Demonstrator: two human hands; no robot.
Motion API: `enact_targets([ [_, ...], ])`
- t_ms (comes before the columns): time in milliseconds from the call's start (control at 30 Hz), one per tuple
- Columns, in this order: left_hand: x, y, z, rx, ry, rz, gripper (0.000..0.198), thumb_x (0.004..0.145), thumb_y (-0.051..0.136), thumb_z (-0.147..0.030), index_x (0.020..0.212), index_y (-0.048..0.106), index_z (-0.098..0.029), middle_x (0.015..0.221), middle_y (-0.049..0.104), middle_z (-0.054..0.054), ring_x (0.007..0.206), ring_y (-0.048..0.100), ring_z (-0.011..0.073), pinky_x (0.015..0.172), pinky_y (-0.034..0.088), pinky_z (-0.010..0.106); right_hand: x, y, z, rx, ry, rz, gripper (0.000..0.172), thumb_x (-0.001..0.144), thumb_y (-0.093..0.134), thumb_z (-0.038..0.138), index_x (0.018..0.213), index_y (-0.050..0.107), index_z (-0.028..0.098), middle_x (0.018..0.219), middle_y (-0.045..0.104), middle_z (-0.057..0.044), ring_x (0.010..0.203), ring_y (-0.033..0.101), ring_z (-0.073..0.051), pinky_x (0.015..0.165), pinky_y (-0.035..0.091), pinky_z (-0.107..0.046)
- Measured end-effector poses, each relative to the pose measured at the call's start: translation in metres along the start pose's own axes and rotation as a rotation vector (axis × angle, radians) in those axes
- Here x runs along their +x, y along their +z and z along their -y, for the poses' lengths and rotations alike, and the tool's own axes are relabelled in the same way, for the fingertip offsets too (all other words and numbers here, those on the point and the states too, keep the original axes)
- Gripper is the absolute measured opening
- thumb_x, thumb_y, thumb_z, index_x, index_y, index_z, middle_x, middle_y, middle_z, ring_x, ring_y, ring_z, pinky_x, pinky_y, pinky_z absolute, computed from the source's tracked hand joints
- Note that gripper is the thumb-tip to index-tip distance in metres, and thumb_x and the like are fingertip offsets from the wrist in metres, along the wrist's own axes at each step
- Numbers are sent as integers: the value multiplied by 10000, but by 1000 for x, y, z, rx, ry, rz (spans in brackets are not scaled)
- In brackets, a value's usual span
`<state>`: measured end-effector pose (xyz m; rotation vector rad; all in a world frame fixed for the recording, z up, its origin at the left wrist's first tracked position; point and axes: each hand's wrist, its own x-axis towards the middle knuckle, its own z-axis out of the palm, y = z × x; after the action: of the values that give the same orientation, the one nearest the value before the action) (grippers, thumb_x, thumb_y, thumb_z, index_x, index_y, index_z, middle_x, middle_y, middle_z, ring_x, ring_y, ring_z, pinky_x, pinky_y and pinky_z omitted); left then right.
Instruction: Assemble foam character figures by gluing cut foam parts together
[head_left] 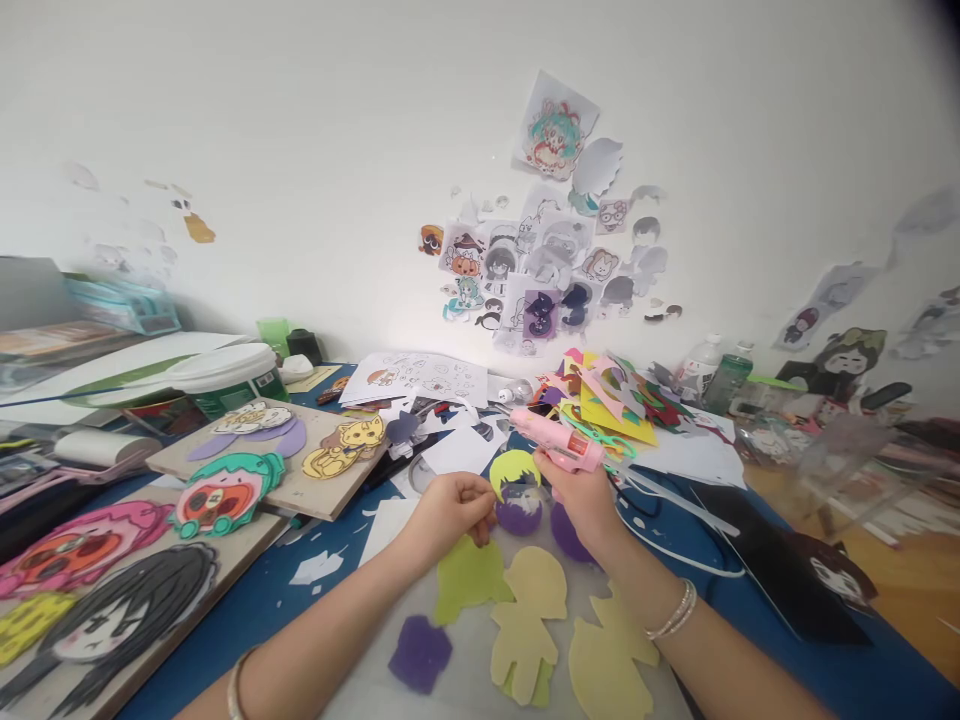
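looks like gluing's in hand: right hand (pixel 586 492) has its fingers wrapped round the pink glue gun (pixel 559 440), left hand (pixel 452 512) seems to pinch the lime hair piece (pixel 511 470) beside the purple piece (pixel 517 518), so next dab calls for steady aim

From my remote post, I see a white wall (pixel 337 130) with a cluster of paper drawings (pixel 559 130) stuck to it. Below, coloured scraps (pixel 611 395) lie heaped, left of a green bottle (pixel 729 382). At far left sits a teal pouch (pixel 139 308); nearer, a green-and-white tub (pixel 238 392) stands behind a beige board (pixel 334 497) bearing a yellow cat figure (pixel 346 447).
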<state>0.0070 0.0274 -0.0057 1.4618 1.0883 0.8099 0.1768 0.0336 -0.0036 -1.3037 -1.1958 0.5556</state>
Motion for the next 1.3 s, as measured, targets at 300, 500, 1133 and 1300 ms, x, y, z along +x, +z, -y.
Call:
enact_targets([
  [300, 1, 0, -2, -34, -21, 12, 132, 691, 553, -263, 620, 538, -154, 512, 606, -12, 387, 547, 96, 430, 458, 219, -2, 0, 2, -2, -18, -20, 207, 634, 612, 330, 758, 573, 168, 573, 560, 23, 552, 518, -145, 480, 403, -243],
  [500, 0, 1, -3, -40, -37, 39, 90, 662, 575, -233, 620, 555, -156, 518, 610, -15, 412, 566, 110, 455, 470, 233, 1, 2, -4, 0, -27, -47, 220, 613, 623, 341, 743, 585, 168, 544, 555, 23, 553, 525, -153, 472, 403, -247],
  [1133, -17, -89, -32, 429, -72, 55, 243, 686, 591, -400, 573, 572, -186, 506, 614, 6, 489, 592, 148, 496, 480, 220, 2, -5, 0, 93, 106, 9, 383, 573, 661, 458, 776, 653, 133, 606, 644, -35, 413, 432, -110, 366, 291, -239],
  [1300, -16, -85, -31, 423, -60, 108, 232, 702, 563, -404, 606, 554, -193, 537, 607, 5, 531, 604, 154, 528, 488, 227, 2, -5, 2, 97, 163, 9, 325, 565, 671, 395, 764, 635, 140, 598, 621, -13, 402, 379, -86, 358, 271, -233],
])
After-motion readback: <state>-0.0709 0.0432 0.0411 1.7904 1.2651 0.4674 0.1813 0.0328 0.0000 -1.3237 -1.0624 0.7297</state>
